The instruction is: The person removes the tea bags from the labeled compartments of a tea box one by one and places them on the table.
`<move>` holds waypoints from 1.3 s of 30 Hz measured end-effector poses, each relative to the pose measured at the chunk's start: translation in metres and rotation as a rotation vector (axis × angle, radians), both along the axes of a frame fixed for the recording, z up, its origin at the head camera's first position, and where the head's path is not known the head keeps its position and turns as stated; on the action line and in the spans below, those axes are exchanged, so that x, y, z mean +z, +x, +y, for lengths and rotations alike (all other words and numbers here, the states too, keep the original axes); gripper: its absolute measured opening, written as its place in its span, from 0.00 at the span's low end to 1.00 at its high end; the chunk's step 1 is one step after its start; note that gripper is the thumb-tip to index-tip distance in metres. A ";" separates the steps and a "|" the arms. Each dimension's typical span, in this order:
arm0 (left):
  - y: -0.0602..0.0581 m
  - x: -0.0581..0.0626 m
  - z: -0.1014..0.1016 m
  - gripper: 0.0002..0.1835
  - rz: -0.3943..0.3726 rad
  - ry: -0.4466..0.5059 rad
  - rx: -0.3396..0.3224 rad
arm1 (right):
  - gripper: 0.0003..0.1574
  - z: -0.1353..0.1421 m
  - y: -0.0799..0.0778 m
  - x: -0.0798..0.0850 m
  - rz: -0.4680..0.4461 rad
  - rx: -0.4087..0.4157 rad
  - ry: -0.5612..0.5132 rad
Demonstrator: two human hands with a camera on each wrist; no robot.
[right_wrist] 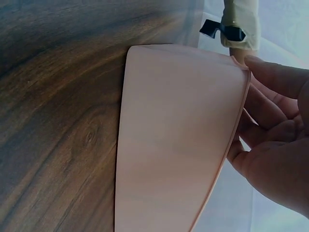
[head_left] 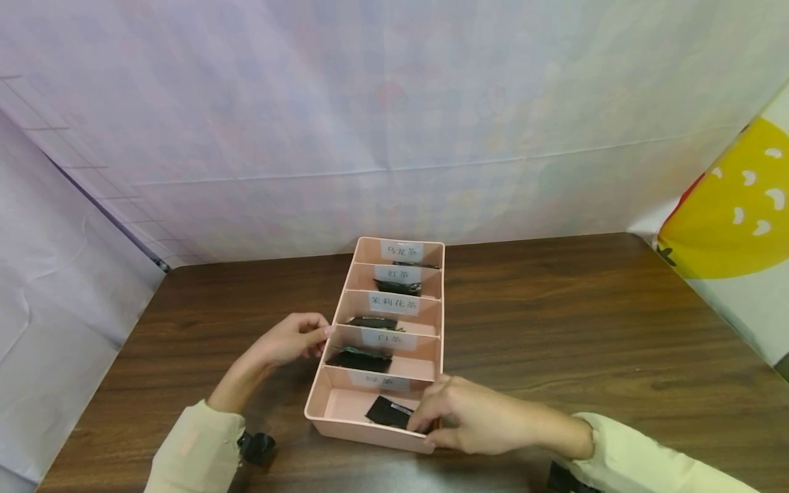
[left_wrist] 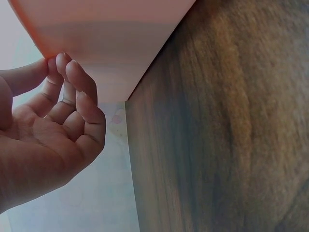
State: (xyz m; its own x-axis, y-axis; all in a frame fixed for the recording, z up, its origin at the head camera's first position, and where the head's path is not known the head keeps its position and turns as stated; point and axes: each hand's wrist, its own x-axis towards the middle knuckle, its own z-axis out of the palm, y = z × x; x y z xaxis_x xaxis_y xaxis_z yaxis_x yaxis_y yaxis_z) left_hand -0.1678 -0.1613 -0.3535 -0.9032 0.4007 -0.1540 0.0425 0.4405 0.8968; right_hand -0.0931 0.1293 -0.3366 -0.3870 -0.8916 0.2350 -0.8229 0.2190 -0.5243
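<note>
A pink divided box (head_left: 370,437) stands lengthwise on the table, with white labels on its compartment walls. My left hand (head_left: 294,339) is at its left side, pinching the rim between thumb and forefinger. The other left fingers curl loosely below the rim in the left wrist view. My right hand (head_left: 471,414) grips the near right corner, thumb at the outer rim and fingers reaching into the front compartment. Beside those fingers lies a black packet (head_left: 388,411), partly covered by them. Whether the fingertips touch it is hidden.
Further compartments hold dark packets: one black packet (head_left: 360,359) in the second, another packet (head_left: 372,322) in the third, more behind. A brown wooden table (head_left: 555,329) lies beneath. A pale patterned curtain (head_left: 394,123) hangs behind, with a yellow printed cloth (head_left: 733,205) at right.
</note>
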 end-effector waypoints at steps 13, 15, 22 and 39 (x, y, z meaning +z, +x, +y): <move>0.000 -0.001 -0.001 0.09 0.004 -0.006 0.007 | 0.12 0.001 -0.002 0.001 -0.053 0.012 -0.133; 0.000 -0.001 -0.001 0.09 0.006 -0.005 0.004 | 0.12 0.002 -0.003 0.002 -0.056 0.007 -0.134; 0.000 -0.001 -0.001 0.09 0.017 -0.005 -0.004 | 0.11 0.002 -0.006 0.006 -0.058 -0.052 -0.154; 0.000 -0.001 0.000 0.09 0.001 -0.008 0.006 | 0.15 0.010 -0.021 0.021 0.055 -0.170 -0.318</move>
